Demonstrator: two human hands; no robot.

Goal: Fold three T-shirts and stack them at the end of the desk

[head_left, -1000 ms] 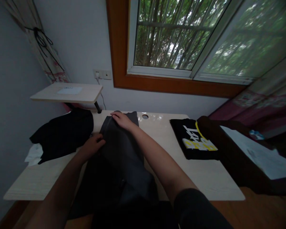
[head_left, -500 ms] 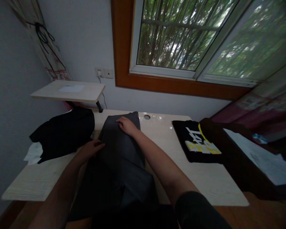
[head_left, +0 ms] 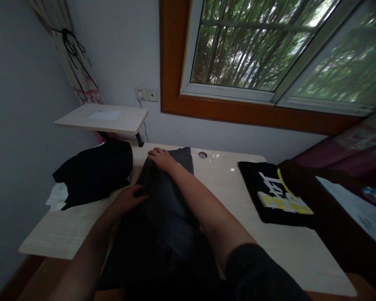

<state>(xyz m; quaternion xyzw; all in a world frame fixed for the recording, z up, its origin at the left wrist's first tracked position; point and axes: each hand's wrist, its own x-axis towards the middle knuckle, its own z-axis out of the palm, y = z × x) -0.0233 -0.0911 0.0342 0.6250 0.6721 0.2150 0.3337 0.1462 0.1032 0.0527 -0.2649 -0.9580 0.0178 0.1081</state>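
One grey cloth (head_left: pixel 166 193): right hand (head_left: pixel 161 159) on top, fingers apart; left hand (head_left: pixel 129 201) at edge (grip unclear)

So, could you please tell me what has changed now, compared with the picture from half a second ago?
The right hand has moved left across the grey garment, toward its far left corner. The view shifted, so fixed things appear farther right. No clear grasp or release shows. The left hand stays by the garment's left edge; the black cloth and yellow-printed garment stay put.
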